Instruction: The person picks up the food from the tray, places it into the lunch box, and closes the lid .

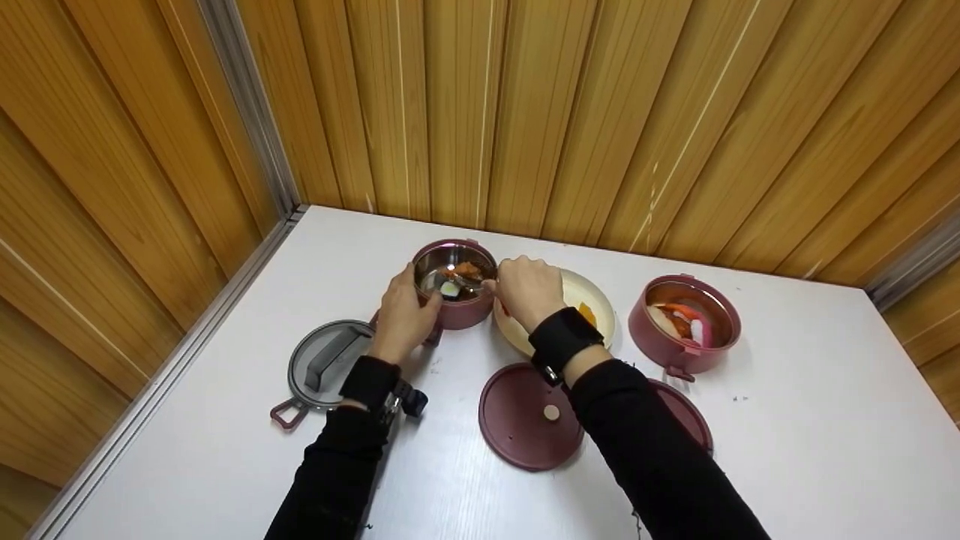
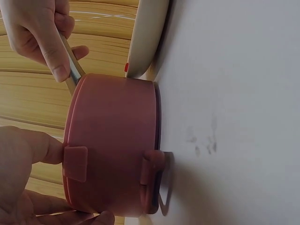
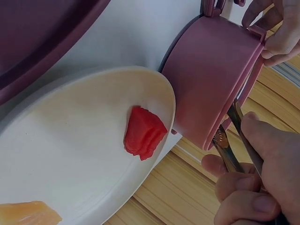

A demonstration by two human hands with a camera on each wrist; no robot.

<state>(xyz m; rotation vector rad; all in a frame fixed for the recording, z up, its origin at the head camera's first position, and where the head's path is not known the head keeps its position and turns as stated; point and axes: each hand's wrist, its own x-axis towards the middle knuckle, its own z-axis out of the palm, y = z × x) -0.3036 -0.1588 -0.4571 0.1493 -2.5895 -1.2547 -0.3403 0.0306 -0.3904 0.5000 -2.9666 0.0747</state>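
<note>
A white tabletop (image 1: 225,457) stands in a corner of wood-grain panelling (image 1: 525,112), with a metal post (image 1: 251,97) where the walls meet and a metal rail (image 1: 190,345) along the left side. At left lies a see-through lid (image 1: 328,367) with a grey rim, bar handle and maroon loop. Nearer the front are a maroon disc (image 1: 525,424) with a pale round spot and a partly hidden second disc (image 1: 691,412). At right, an uncovered maroon pot (image 1: 667,339) holds orange, pink and white pieces (image 1: 684,324).
</note>
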